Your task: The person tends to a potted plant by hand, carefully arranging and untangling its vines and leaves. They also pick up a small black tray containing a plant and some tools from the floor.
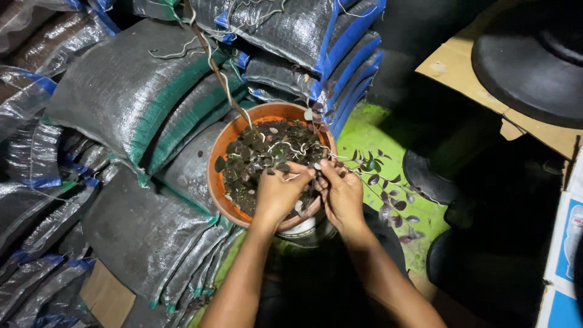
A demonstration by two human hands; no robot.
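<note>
An orange plastic pot point(214, 176) leans against stacked sacks, filled with dark soil and a trailing plant point(267, 149) with small dark leaves and pale thin stems. My left hand point(278, 193) rests over the pot's near side, fingers curled on the stems. Close beside it, my right hand point(342, 193) pinches a pale stem at the pot's right rim. A vine strand point(382, 182) with purple-green leaves trails right over the green floor. A long bare stem point(215, 67) rises from the pot toward the top.
Grey woven sacks with green trim point(121, 91) and blue trim point(316, 36) pile up left and behind. Cardboard point(461, 67) carries a black round object point(528, 61) at top right. Black pots point(428, 176) and a white-blue box point(565, 255) stand right.
</note>
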